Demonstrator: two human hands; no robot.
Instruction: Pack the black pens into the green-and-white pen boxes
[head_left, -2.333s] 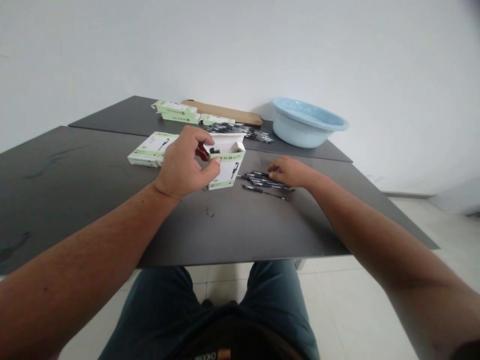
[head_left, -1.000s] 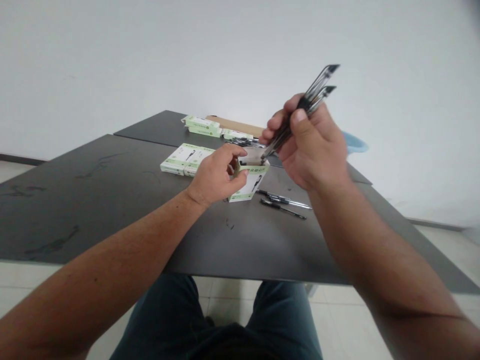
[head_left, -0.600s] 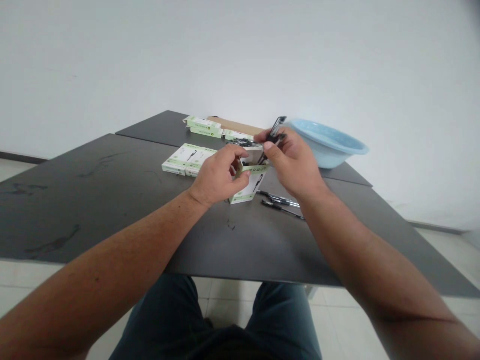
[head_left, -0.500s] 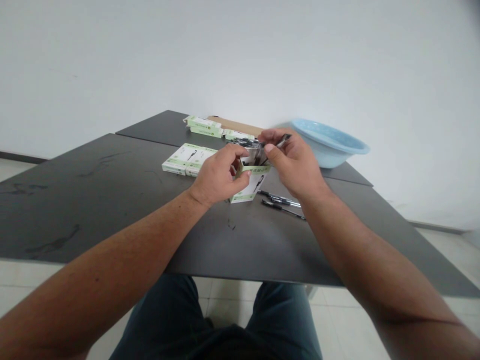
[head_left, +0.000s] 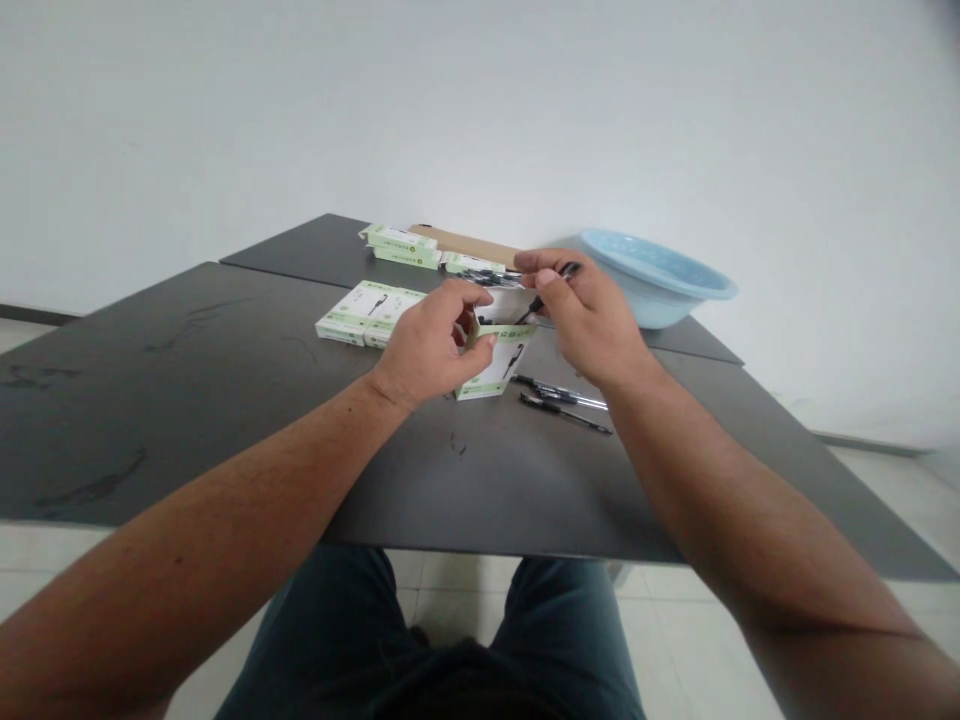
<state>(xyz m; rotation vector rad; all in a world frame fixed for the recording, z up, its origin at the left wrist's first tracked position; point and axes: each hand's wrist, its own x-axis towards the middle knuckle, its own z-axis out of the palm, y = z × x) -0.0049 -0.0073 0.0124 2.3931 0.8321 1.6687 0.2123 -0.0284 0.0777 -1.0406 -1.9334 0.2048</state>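
My left hand point(head_left: 427, 348) grips a small white and green pen box point(head_left: 499, 360) that stands upright and open on the dark table point(head_left: 225, 400). My right hand point(head_left: 585, 320) is just above the box's open top, its fingers closed on black pens point(head_left: 541, 298) whose lower ends reach into the box. Loose black pens point(head_left: 562, 400) lie on the table just right of the box.
Two flat green and white boxes point(head_left: 367, 312) lie left of my hands. Further back are more boxes point(head_left: 401, 245), a brown cardboard piece point(head_left: 472, 245) and a pile of pens point(head_left: 499, 275). A light blue basin point(head_left: 660, 290) stands at the back right.
My right hand picked pens off the table, raised them high, then brought them down into the open box. My left hand kept hold of the box throughout.
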